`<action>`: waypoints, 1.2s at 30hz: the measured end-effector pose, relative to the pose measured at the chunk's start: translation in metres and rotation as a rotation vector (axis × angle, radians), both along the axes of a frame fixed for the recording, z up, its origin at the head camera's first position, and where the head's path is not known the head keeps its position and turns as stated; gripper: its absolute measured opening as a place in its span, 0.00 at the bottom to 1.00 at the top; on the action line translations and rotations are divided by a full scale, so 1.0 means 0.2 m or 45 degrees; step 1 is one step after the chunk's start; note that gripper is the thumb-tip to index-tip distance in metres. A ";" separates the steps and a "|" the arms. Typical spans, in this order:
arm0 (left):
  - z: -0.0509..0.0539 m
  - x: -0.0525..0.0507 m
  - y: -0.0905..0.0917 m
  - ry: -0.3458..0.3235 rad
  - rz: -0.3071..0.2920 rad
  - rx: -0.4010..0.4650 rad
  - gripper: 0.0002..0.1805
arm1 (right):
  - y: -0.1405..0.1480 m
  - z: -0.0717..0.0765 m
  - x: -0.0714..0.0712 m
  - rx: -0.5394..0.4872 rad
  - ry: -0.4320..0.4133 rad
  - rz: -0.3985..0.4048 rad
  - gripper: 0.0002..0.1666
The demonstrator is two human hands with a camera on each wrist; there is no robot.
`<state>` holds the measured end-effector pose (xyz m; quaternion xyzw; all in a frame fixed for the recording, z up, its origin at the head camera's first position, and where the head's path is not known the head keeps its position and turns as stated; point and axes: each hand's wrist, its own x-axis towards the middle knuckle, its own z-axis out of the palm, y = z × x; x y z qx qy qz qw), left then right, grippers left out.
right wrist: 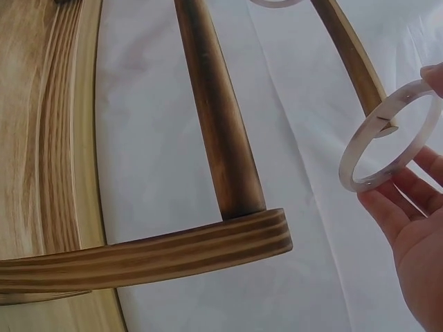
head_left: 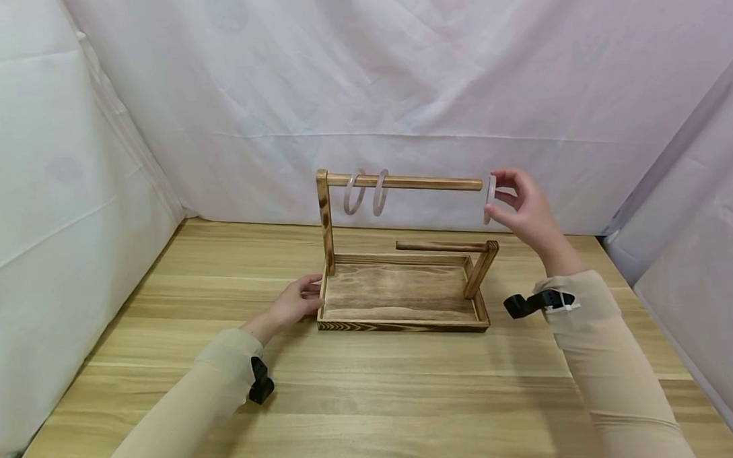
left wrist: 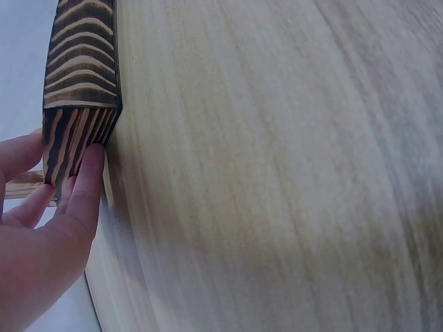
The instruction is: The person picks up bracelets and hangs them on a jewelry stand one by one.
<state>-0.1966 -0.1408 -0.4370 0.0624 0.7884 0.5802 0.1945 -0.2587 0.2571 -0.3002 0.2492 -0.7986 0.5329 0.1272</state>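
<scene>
A wooden bangle stand point(head_left: 406, 325) has a low tray base, a tall bar and a shorter bar. My left hand point(head_left: 293, 302) grips the left end of its tray, fingertips against the end wall point(left wrist: 66, 138) in the left wrist view. My right hand point(head_left: 526, 206) pinches a pale translucent bangle point(head_left: 490, 199) by its side, beside the free end of the tall bar. In the right wrist view, the bangle point(right wrist: 353, 162) stands around or just in front of the bar tip; I cannot tell which. Two similar bangles, one left point(head_left: 349, 201) and one right point(head_left: 377, 200), hang on the tall bar.
The shorter bar point(head_left: 440, 246) runs leftward from its right post point(head_left: 483, 271), below the tall bar point(head_left: 431, 182). The stand rests on a wood-grain table point(head_left: 372, 397). White cloth point(head_left: 398, 79) hangs behind and at both sides.
</scene>
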 end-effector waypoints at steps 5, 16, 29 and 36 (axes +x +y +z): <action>0.00 0.00 0.00 -0.006 -0.017 -0.004 0.32 | -0.01 0.01 -0.02 0.025 -0.008 0.007 0.29; 0.00 0.00 0.00 0.000 -0.006 -0.004 0.32 | -0.03 0.02 -0.03 0.101 0.021 -0.007 0.31; 0.01 0.01 0.00 -0.005 -0.024 -0.027 0.32 | -0.06 0.05 -0.06 0.096 0.028 0.018 0.30; 0.01 0.00 0.00 -0.016 -0.025 -0.015 0.32 | -0.08 0.07 -0.07 0.129 0.009 0.031 0.30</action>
